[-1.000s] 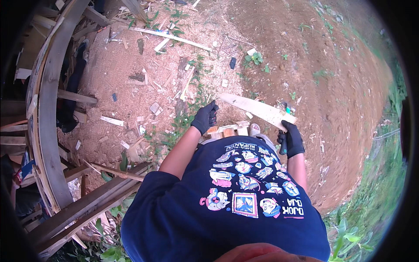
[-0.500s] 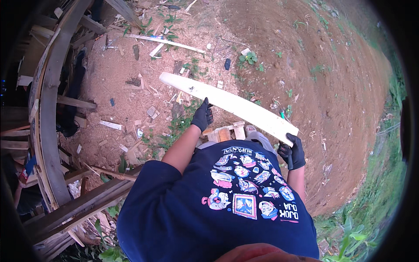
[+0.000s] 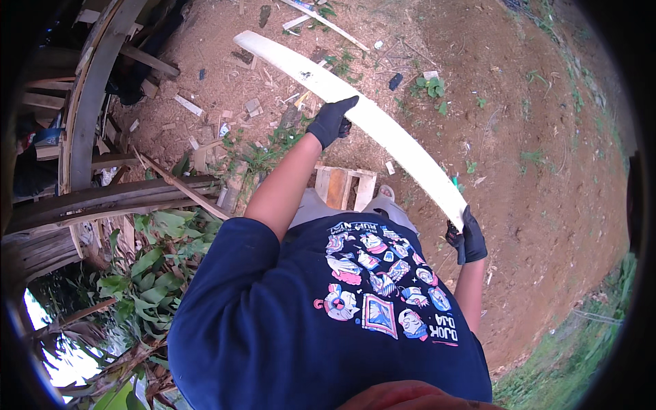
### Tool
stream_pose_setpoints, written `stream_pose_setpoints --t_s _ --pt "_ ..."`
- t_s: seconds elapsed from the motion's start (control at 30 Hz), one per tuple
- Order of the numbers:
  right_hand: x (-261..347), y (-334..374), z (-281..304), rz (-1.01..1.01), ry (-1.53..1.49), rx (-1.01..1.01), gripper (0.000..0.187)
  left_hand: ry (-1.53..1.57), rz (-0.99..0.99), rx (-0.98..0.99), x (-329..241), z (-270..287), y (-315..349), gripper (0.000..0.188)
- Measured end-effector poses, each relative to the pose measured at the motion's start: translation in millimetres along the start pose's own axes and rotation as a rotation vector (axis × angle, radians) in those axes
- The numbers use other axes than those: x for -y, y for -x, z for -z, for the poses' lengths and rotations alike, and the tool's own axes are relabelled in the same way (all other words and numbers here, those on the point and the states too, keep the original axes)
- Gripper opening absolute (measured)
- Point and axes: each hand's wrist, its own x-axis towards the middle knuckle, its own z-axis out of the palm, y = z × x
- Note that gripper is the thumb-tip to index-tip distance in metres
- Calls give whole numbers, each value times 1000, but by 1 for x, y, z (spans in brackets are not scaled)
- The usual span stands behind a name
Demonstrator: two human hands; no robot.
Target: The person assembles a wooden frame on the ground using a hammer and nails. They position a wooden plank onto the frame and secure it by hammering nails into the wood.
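Gripping the plank (image 3: 400,145) at its edges, left hand (image 3: 332,121) and right hand (image 3: 471,237) curl closed beside open soil (image 3: 547,225).

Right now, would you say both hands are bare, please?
No, the left hand and right hand on the pale plank wear dark gloves.

I count two hands, one left hand (image 3: 332,121) and one right hand (image 3: 470,236), in two black gloves (image 3: 326,127). The long pale plank (image 3: 396,140) is one. There is one navy T-shirt (image 3: 328,335), two trouser legs (image 3: 311,209) and one visible shoe (image 3: 387,192). Wood scraps (image 3: 253,106) are many, too small for exact count.
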Motion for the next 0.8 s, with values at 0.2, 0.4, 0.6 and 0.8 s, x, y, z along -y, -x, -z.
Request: stream_pose_setpoints --t_s 0.2,0.4,0.6,0.8 --pt "-34 -70 15 -190 -53 -21 75 -74 -216 -219 -46 31 44 36" --pt "-172 -92 71 -460 241 -332 59 -37 -382 -384 -69 123 83 33" --pt "-361 -71 209 -542 47 -403 59 137 -542 -414 -51 235 78 39" --pt "-369 -38 99 -511 -27 -498 55 288 -474 -428 -45 270 65 38"
